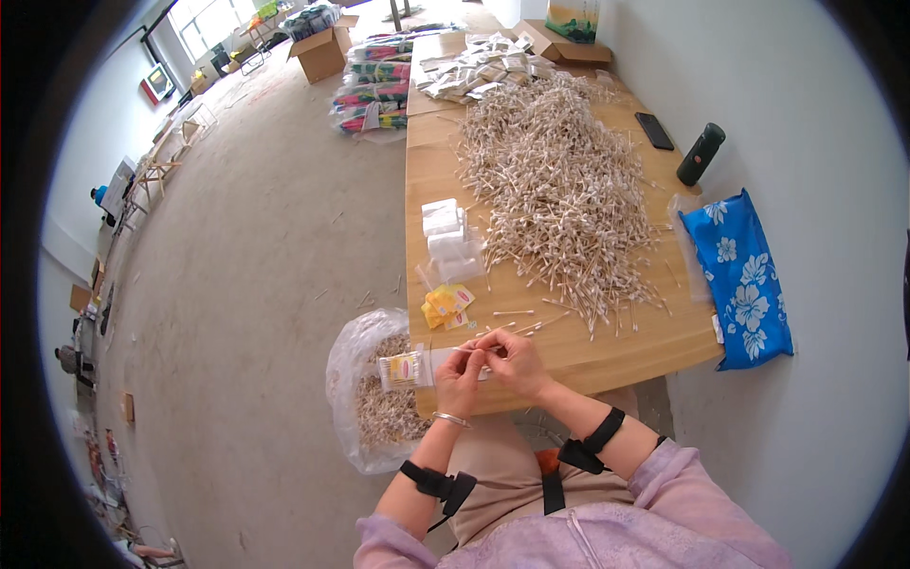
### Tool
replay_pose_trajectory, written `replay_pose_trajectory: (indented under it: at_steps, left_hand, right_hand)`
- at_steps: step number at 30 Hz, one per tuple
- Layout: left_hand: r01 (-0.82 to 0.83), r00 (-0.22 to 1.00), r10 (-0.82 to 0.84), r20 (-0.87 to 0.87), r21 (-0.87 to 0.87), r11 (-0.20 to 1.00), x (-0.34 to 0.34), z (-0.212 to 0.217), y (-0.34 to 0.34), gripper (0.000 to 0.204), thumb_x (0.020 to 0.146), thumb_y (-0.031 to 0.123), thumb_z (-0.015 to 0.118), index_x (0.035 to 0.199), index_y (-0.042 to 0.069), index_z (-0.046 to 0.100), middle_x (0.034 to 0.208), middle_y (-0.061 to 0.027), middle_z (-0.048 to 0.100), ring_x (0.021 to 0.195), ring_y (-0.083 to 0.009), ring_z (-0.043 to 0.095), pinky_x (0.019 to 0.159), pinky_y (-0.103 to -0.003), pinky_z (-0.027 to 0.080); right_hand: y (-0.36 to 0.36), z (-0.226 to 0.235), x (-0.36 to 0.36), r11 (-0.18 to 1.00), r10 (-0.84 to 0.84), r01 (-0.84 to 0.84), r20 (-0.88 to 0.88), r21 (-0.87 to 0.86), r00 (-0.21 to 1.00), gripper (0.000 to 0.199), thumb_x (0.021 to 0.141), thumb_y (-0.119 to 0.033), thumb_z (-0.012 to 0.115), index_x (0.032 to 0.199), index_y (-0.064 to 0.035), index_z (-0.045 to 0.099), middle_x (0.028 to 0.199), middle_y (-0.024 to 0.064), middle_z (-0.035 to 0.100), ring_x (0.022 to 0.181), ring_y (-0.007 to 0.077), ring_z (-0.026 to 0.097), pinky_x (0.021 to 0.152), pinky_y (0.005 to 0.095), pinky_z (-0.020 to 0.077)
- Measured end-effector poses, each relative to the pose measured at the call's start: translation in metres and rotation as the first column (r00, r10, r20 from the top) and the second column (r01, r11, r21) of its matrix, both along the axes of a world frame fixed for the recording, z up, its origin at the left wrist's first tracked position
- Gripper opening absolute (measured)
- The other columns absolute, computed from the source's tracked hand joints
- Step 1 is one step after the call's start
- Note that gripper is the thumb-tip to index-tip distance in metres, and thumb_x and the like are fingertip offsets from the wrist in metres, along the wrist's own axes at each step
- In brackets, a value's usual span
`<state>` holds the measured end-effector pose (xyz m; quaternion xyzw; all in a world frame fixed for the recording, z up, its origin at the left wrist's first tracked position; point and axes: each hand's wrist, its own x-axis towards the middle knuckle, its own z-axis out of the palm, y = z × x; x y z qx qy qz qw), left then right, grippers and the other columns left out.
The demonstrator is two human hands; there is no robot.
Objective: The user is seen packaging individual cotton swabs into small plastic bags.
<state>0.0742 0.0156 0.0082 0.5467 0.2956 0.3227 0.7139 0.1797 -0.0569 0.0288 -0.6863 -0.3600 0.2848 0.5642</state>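
At the table's near left edge, my left hand [458, 384] and my right hand [518, 367] meet with their fingertips pinched together. A thin white stick with a pale tip, which looks like a cotton swab [462, 349], pokes out at the left fingers. What lies between the right fingertips is too small to tell. A clear packet of cotton swabs [402, 369] with a yellow label lies beside my left hand, partly over the table edge. A few loose cotton swabs [527, 329] lie just beyond my hands. Yellow cards [446, 304] sit near the left edge.
A big heap of cotton swabs [559, 180] covers the table's middle. Stacked clear bags [450, 242] stand left of it; filled packets [483, 66] lie behind. Along the right are a phone [654, 131], dark bottle [701, 154] and blue floral pouch [744, 284]. A plastic sack [346, 379] sits below left.
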Motion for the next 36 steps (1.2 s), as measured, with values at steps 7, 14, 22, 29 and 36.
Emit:
replay_pose_trajectory:
  at_steps: [7,14,22,29,36]
  left_hand:
    - [-0.098,0.976,0.096,-0.196,-0.004,0.995,-0.082,-0.001,0.025,0.014,0.093,0.017,0.064,0.094,0.004,0.067,0.072,0.0046,0.057,0.063,-0.0030,0.047,0.055,-0.020,0.037]
    - [-0.450,0.830,0.423,-0.363,0.013,0.893,-0.190,-0.035,0.077,0.021,0.089,0.018,0.068,0.102,0.002,0.062,0.070,0.0028,0.055,0.059,-0.0054,0.045,0.054,-0.021,0.039]
    - [-0.390,0.581,0.561,-0.589,0.404,0.828,-0.189,-0.071,0.062,0.057,0.080,0.005,0.065,0.132,0.002,0.042,0.105,-0.0085,0.050,0.076,-0.0124,0.049,0.066,-0.023,0.047]
    - [-0.228,0.776,0.519,-0.359,0.607,0.761,-0.109,-0.022,0.032,0.049,0.081,0.003,0.062,0.129,0.004,0.048,0.108,-0.0077,0.048,0.085,-0.0151,0.049,0.066,-0.027,0.048]
    - [0.161,0.907,0.257,-0.333,0.840,0.518,-0.062,-0.011,0.010,0.042,0.078,0.002,0.065,0.119,0.005,0.058,0.109,-0.0131,0.052,0.092,-0.0257,0.054,0.076,-0.033,0.048]
  right_hand:
    - [-0.004,0.004,-0.040,0.959,0.268,-0.267,0.007,0.098,0.964,0.025,0.088,0.000,0.059,0.113,0.0002,0.062,0.101,0.0130,0.068,0.090,0.0190,0.067,0.082,0.0294,0.0528]
    - [-0.029,-0.024,0.008,0.994,0.098,-0.097,0.710,-0.043,0.698,0.020,0.079,-0.006,0.066,0.099,-0.0056,0.065,0.096,0.0081,0.062,0.095,0.0267,0.057,0.084,0.0363,0.0470]
    - [-0.040,-0.028,0.050,0.976,-0.111,0.211,0.729,-0.047,0.676,0.018,0.079,-0.006,0.063,0.095,-0.0090,0.068,0.097,0.0034,0.059,0.095,0.0249,0.053,0.085,0.0377,0.0438]
    - [-0.063,-0.020,0.023,0.955,0.199,0.117,0.882,-0.272,0.427,0.042,0.083,-0.023,0.062,0.122,-0.0098,0.058,0.131,0.0085,0.046,0.123,0.0271,0.039,0.101,0.0405,0.0316]
    - [-0.072,-0.015,0.007,0.960,0.215,0.056,0.845,-0.276,0.489,0.048,0.083,-0.026,0.062,0.128,-0.0094,0.054,0.135,0.0111,0.043,0.126,0.0287,0.036,0.103,0.0426,0.0288]
